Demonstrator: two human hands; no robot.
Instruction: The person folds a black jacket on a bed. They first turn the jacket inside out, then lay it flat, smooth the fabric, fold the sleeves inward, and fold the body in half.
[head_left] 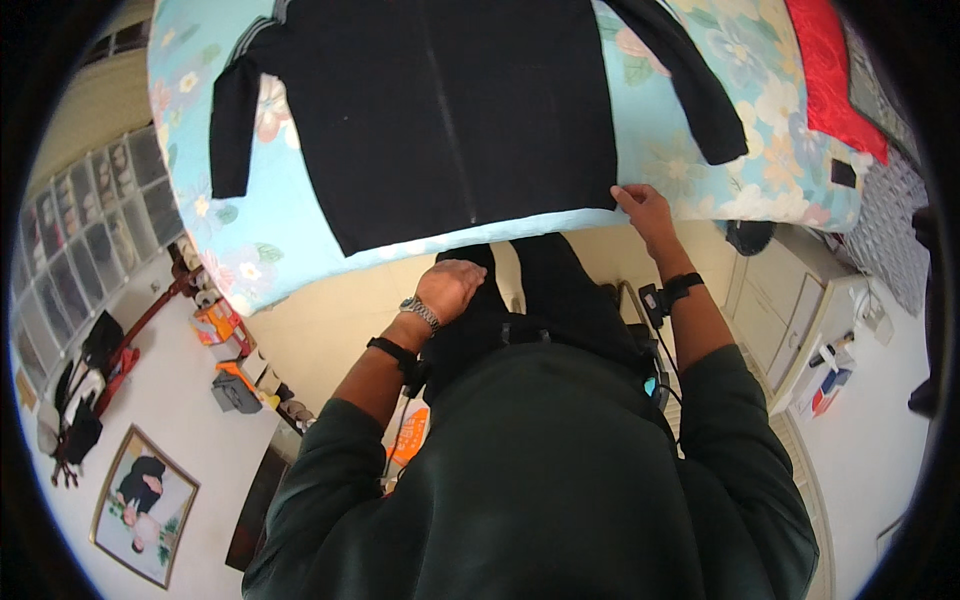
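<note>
A black zip-up jacket lies spread out on the bed, its zip running down the middle and its hem toward me. My right hand pinches the right corner of that hem between thumb and fingers. Both sleeves reach out to the sides; pale stripes show on the left one. My left hand, with a metal watch on its wrist, is in front of my dark trousers, below the hem and apart from the jacket. Its fingers are loosely curled together, and I see nothing in them.
A light blue floral sheet covers the bed. Red fabric lies at its far right. A white cabinet stands to the right. On the left are clear storage boxes, a coat rack and a framed picture.
</note>
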